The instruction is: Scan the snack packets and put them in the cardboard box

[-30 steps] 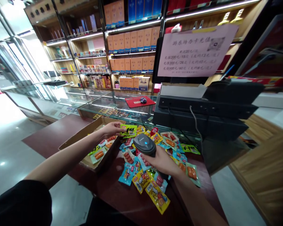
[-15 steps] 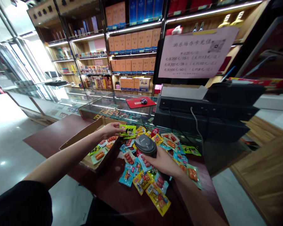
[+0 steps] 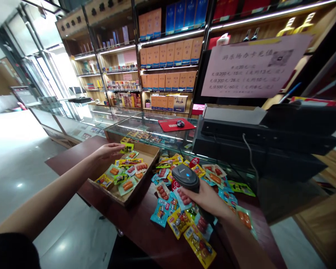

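- The left hand (image 3: 110, 150) is reaching over the far left part of a cardboard box (image 3: 109, 193), its nearly closed fingertips pinching the left end of a green packet (image 3: 127, 148).
- The right hand (image 3: 210, 198) is gripping a dark handheld scanner (image 3: 186, 177), fingers wrapping around its handle and a blue light glowing on its head; the far side of the grip is hidden.
- Inside the box, small snack packets (image 3: 127, 185) are lying flat, several showing little orange or red sausages through clear wrapping.
- Just right of the box, a loose pile of packets (image 3: 159, 212) in blue, yellow, green and clear wrapping is spreading around and beneath the scanner on a dark red table (image 3: 140, 220).
- Behind the table, a glass counter (image 3: 123, 125) is holding up a red mouse pad (image 3: 168, 125), with a computer mouse (image 3: 180, 123) sitting on it.
- To the right, a pink paper sign (image 3: 240, 73) is hanging above dark counter equipment (image 3: 232, 130), a pale cord (image 3: 251, 153) trailing down its side.
- In the background, lit shelves (image 3: 168, 68) are displaying rows of orange boxes (image 3: 170, 54) and blue boxes (image 3: 180, 16).
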Demonstrator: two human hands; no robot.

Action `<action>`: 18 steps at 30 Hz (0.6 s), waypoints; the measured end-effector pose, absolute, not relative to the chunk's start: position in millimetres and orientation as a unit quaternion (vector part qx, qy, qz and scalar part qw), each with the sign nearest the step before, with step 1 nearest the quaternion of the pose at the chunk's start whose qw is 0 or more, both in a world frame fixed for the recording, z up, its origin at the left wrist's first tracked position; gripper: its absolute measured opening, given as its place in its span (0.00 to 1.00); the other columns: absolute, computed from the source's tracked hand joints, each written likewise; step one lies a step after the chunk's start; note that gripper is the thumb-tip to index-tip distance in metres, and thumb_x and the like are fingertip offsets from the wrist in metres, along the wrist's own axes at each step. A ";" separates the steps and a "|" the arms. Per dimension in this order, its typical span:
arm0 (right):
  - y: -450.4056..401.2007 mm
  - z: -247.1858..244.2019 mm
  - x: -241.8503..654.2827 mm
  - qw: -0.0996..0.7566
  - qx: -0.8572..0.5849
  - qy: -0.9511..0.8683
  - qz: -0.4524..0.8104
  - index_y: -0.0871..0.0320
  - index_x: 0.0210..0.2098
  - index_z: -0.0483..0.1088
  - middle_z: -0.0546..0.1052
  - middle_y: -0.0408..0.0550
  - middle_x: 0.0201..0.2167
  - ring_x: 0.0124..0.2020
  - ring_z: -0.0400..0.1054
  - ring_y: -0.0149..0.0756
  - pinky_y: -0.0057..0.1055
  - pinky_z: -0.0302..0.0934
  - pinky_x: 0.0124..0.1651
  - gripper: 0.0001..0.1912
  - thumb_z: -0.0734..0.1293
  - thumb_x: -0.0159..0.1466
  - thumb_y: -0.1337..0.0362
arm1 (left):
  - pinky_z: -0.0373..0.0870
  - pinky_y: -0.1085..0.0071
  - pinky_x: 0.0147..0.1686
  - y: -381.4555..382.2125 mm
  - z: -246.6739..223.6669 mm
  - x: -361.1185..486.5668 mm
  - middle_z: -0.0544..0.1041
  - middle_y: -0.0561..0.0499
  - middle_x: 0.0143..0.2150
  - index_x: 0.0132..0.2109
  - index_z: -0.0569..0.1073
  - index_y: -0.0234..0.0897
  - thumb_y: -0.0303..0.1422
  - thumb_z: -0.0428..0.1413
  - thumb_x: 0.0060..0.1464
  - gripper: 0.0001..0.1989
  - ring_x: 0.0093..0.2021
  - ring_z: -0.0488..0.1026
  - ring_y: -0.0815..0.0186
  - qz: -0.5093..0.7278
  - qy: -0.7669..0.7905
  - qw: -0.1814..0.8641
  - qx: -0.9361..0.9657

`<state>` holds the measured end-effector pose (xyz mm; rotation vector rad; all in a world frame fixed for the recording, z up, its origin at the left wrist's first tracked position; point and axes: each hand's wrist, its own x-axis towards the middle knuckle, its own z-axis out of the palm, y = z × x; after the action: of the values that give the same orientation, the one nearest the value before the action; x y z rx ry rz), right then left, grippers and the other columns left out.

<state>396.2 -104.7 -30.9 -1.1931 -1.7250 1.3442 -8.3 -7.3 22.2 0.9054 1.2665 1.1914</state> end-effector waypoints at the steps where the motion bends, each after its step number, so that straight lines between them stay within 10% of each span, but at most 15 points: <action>1: -105.3 -28.7 395.9 0.320 -0.455 -0.654 0.513 0.59 0.37 0.71 0.78 0.49 0.26 0.25 0.73 0.38 0.35 0.69 0.29 0.17 0.68 0.60 0.51 | 0.75 0.77 0.27 -9.4 24.0 -11.7 0.79 0.45 0.32 0.37 0.73 0.31 0.28 0.67 0.44 0.14 0.29 0.79 0.66 0.505 0.533 0.563 0.380; 18: -109.2 18.7 467.3 0.426 -0.546 -0.615 0.377 0.58 0.32 0.67 0.71 0.42 0.18 0.20 0.65 0.33 0.30 0.61 0.24 0.16 0.70 0.56 0.52 | 0.77 0.69 0.38 31.9 1.0 147.7 0.79 0.45 0.34 0.38 0.74 0.30 0.32 0.72 0.36 0.21 0.35 0.79 0.62 0.362 0.464 0.637 0.498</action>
<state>467.3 -109.2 18.7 -1.3638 -1.5376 0.9436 147.7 31.9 1.0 1.1384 1.0588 0.8271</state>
